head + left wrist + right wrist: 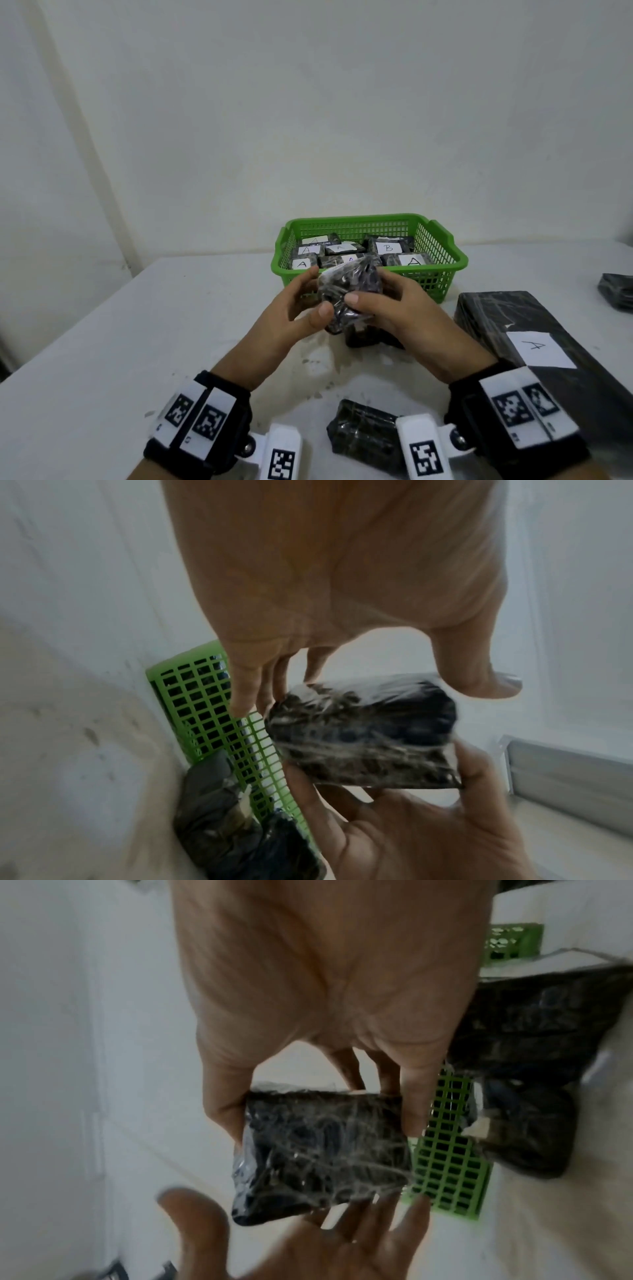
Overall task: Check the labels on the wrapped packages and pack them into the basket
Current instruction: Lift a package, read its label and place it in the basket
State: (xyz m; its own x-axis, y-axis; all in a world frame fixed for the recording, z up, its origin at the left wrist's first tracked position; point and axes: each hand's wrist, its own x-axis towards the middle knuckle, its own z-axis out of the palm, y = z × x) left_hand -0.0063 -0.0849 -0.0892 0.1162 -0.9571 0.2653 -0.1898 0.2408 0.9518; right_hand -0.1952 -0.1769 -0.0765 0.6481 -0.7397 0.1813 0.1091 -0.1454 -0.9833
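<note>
Your right hand (394,308) and left hand (294,308) pinching a crinkled, film-wrapped black package (349,294), its label hidden, at 6 o'clock of the green mesh basket (442,270), held above the table (102,342).

Both hands (346,308) hold wrapped package (349,291) before green basket (442,274)

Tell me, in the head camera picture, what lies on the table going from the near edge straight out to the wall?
Small black package between the wrists → left hand and right hand together holding a wrapped package → green basket of labelled packages.
</note>
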